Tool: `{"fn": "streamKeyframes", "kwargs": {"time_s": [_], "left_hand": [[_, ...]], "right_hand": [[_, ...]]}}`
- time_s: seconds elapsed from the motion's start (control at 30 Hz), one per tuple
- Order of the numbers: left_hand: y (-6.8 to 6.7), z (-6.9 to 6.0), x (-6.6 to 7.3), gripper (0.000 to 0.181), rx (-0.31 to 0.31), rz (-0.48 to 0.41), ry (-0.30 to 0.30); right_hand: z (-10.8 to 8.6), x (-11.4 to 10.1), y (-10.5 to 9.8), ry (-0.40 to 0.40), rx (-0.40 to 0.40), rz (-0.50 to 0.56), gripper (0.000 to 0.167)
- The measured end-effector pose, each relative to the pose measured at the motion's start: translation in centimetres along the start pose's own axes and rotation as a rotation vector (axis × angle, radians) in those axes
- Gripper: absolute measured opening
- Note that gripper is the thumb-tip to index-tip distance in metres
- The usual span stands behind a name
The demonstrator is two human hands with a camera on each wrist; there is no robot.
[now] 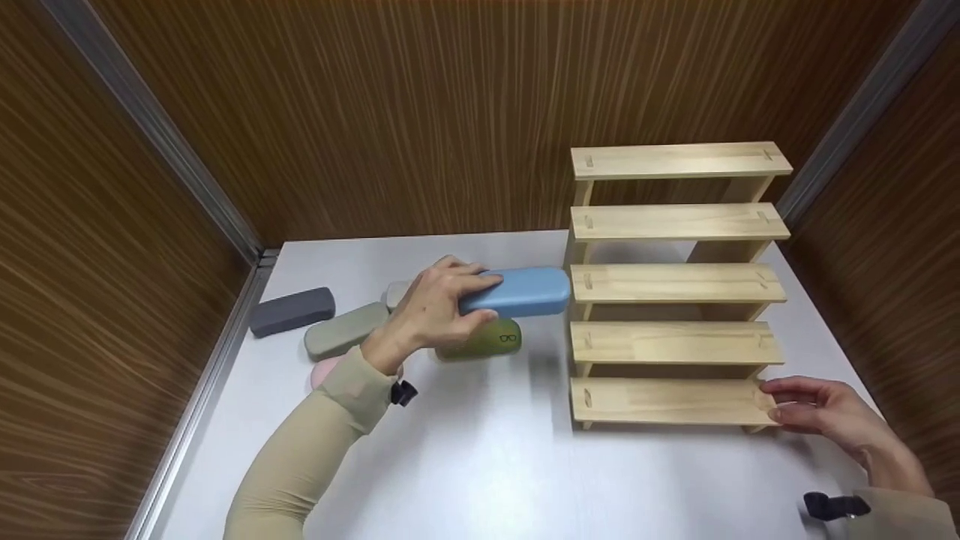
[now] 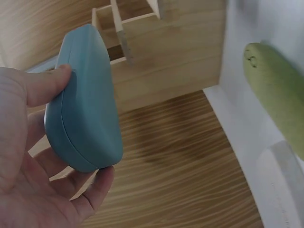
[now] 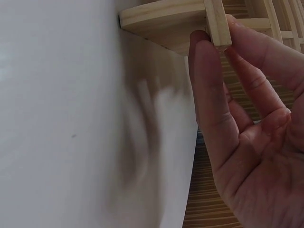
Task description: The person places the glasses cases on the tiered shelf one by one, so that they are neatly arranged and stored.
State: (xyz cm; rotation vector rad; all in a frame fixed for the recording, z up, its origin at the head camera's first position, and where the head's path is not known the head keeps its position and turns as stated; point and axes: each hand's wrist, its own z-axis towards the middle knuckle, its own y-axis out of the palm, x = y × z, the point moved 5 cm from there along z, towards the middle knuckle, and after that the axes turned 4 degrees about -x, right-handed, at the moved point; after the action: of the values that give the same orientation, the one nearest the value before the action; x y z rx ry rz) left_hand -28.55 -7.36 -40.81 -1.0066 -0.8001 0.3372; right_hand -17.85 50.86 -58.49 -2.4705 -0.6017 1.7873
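My left hand (image 1: 435, 304) grips a blue glasses case (image 1: 529, 291) and holds it raised above the table, just left of the shelf. In the left wrist view the thumb lies on one side of the blue case (image 2: 85, 99) and the fingers curl round the other. At the right, my right hand (image 1: 840, 420) pinches the right end of the lowest board of the tiered wooden shelf (image 1: 675, 401). The right wrist view shows thumb and fingers on both faces of that board end (image 3: 217, 23).
A green glasses case (image 1: 487, 341) with a glasses mark lies below the left hand. Further left are a dark grey case (image 1: 292, 311), a grey-green case (image 1: 345, 331), a partly hidden pink one (image 1: 322, 370) and a whitish one (image 1: 395, 292). Wood-grain panels (image 1: 375, 112) enclose the white table (image 1: 480, 465).
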Motion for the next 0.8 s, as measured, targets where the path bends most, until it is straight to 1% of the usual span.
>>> {"fn": "streamKeyframes", "kwargs": {"time_s": [0.13, 0.23, 0.3, 0.53, 0.7, 0.8], "left_hand": [[-0.7, 1.1, 1.0, 0.053, 0.010, 0.018, 0.035], [-1.1, 2.3, 1.6, 0.053, 0.009, 0.028, 0.052], [-1.3, 3.2, 2.0, 0.053, 0.008, 0.031, 0.058], [-2.1, 6.1, 3.9, 0.054, 0.008, 0.022, 0.096], [-2.4, 8.5, 5.2, 0.054, 0.000, 0.018, 0.109], [-2.5, 10.1, 5.6, 0.054, -0.009, 0.030, 0.111]], "right_hand": [[0.1, 0.0, 0.1, 0.010, 0.008, -0.019, 0.037], [0.0, 0.0, 0.0, -0.001, 0.013, -0.019, 0.037], [-0.1, 0.1, 0.0, -0.011, 0.007, -0.017, 0.037], [-0.2, 0.0, -0.1, -0.031, -0.025, 0.046, 0.038], [-0.2, 0.0, -0.1, -0.025, -0.027, 0.045, 0.038], [-0.2, 0.0, 0.0, -0.021, -0.026, 0.034, 0.037]]}}
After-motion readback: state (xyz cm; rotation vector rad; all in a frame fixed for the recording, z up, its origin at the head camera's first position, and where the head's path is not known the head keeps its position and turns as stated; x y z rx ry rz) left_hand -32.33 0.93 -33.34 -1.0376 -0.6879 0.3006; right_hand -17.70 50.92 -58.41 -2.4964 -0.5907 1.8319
